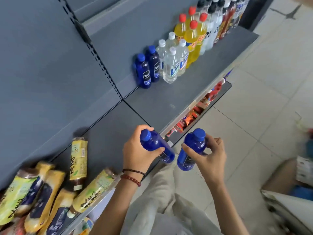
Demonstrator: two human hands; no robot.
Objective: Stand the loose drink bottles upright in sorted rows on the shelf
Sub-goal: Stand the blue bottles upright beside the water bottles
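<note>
While the grey shelf [105, 138] holds a heap of loose tea bottles [78, 162] lying flat at its near-left end, the person grips a blue bottle in each hand just over its front edge. The left hand [137, 154] wraps one blue bottle [156, 145]; the right hand [210, 156] clasps the other blue bottle [192, 150]. Two matching upright blue bottles [148, 68] stand further along the shelf, beside clear bottles [172, 63].
</note>
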